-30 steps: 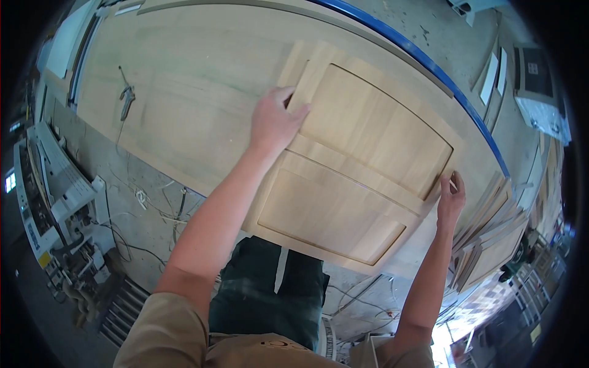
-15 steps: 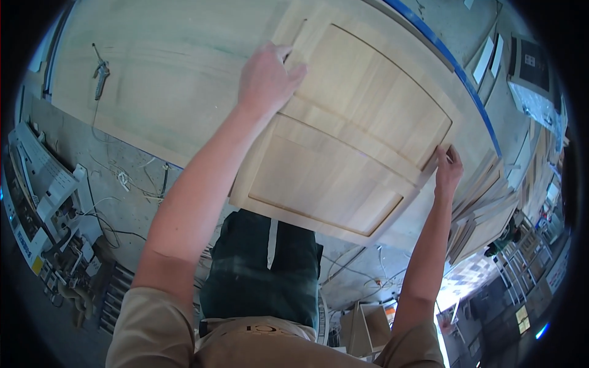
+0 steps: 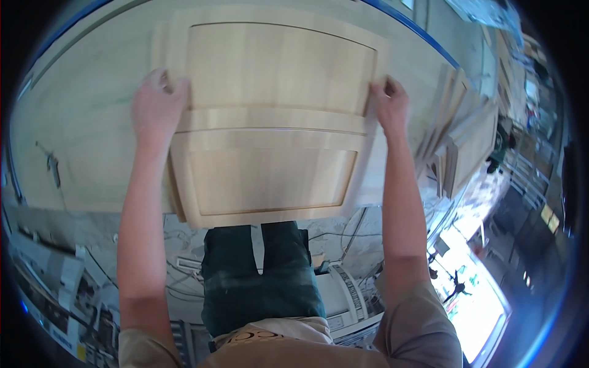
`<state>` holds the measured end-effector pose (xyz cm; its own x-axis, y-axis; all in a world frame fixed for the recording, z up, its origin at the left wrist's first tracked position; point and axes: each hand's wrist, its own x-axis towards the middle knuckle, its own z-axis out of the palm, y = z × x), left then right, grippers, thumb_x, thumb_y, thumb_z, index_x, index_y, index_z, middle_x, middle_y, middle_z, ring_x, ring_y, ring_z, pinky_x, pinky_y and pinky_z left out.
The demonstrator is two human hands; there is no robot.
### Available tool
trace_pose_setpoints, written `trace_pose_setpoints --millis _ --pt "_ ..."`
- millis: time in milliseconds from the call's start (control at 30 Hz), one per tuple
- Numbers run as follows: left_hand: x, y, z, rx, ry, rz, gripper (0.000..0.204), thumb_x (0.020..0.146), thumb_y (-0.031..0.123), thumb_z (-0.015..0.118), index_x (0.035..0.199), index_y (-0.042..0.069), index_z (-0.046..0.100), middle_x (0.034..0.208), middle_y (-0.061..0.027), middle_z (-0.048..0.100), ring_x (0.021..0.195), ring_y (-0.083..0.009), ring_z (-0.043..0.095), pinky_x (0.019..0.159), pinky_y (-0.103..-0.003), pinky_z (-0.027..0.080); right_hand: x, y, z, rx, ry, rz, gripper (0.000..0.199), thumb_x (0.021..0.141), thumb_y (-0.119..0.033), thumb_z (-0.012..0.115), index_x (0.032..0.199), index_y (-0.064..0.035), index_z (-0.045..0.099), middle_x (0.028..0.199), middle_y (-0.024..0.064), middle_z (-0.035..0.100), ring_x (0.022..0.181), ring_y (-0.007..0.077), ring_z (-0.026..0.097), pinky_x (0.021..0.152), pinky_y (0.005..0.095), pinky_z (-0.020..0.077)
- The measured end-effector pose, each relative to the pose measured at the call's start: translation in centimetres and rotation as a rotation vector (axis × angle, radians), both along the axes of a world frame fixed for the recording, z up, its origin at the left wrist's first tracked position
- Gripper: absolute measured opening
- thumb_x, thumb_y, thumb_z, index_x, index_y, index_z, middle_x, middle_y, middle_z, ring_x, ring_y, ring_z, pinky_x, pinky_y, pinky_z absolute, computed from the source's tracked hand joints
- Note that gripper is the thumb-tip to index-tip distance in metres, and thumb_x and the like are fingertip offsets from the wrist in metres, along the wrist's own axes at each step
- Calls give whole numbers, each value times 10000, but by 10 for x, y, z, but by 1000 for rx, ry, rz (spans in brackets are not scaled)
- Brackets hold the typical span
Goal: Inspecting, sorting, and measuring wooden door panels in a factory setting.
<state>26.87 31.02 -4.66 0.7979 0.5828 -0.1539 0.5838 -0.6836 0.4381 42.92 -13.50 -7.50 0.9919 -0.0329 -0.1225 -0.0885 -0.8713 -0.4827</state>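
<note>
A pale wooden cabinet door [image 3: 282, 70] with a recessed panel lies across the worktable in front of me. My left hand [image 3: 158, 107] is closed on its left edge, thumb inward. At the opposite edge, my right hand [image 3: 391, 105] grips with bent fingers and thumb. Nearer to me is a second framed door [image 3: 273, 178], meeting or overlapping the first along a thin dark line; I cannot tell which. Another wooden edge shows beneath its left side. Motion slightly blurs both hands.
An air blow gun [image 3: 53, 165] with a hose lies on the worktable [image 3: 92, 135] at the left. Several wooden panels [image 3: 457, 132] lean in a stack at the right. Cables run over the floor, and a white machine [image 3: 340, 294] stands near my legs.
My view has turned, so the doors now appear further left and almost square to me. Both hands stay at the far door's edges. The blow gun appears lower in the picture.
</note>
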Motion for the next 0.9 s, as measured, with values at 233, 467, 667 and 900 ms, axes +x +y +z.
trace_pose_setpoints --millis 233,467,667,900 --pt "14 -7 14 31 104 -38 579 869 400 758 1248 -31 678 1201 -215 726 1096 -326 717 944 -405 550 -5 5 13 56 4 -54 546 857 -285 779 1278 46 675 1154 215 746 1057 284 732 950 365 548" --pt "22 -5 18 58 204 -58 624 873 425 771 1256 -59 672 1160 -243 734 1110 -343 712 954 -401 543 -11 8 13 69 -55 -113 543 834 -291 778 1252 45 688 1162 226 728 1055 327 719 947 400 550" --pt "24 -3 20 75 216 -63 613 867 409 775 1237 -71 681 1112 -245 744 1058 -332 724 923 -397 544 -16 17 19 56 -39 -199 516 834 -314 776 1228 10 702 1146 214 699 1074 360 676 958 448 525" --pt "27 -3 20 98 243 -86 569 860 396 760 1188 -65 697 1082 -247 744 1040 -364 720 891 -420 548 -20 17 25 90 -29 -213 534 877 -295 745 1320 -17 637 1284 216 626 1202 385 604 1023 458 484"
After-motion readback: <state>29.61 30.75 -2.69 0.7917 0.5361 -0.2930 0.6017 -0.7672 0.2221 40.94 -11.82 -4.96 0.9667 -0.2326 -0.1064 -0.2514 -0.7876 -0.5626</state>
